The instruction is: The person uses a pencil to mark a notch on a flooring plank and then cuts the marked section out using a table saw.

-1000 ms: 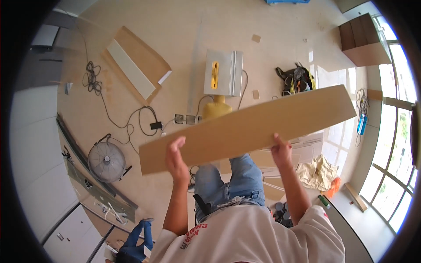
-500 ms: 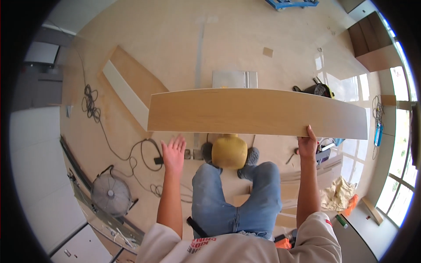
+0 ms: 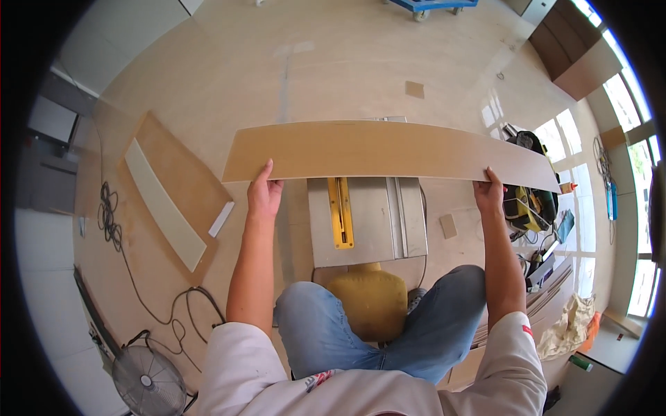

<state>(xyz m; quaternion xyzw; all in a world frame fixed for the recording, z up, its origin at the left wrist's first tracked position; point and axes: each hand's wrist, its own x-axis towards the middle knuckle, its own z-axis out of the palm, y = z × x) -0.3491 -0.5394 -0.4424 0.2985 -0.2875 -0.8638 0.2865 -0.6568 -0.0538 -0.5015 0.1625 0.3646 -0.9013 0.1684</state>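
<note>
A long, light-brown wooden board (image 3: 361,149) spans sideways in front of me, held off the floor. My left hand (image 3: 265,192) is closed on its near edge towards the left end, thumb on the top face and fingers underneath. Further right, my right hand (image 3: 490,193) grips the same edge in the same way, not far from the right end. Under and nearer than the board is a table saw (image 3: 371,243) with a grey metal top and a yellow slotted insert (image 3: 340,215). The board hides the far part of the saw.
Between my knees is a yellow stool (image 3: 368,301). On the left floor lie a wide panel (image 3: 180,166), a white strip (image 3: 163,201), a cable (image 3: 107,215) and a floor fan (image 3: 147,378). A tool bag (image 3: 531,211) and crumpled paper (image 3: 567,326) lie right; a blue dolly (image 3: 433,5) stands far off.
My left hand, open and off the board before, now grips its near edge. The board has shifted slightly left and farther up the view. More of the saw top shows, and my knees are wider apart.
</note>
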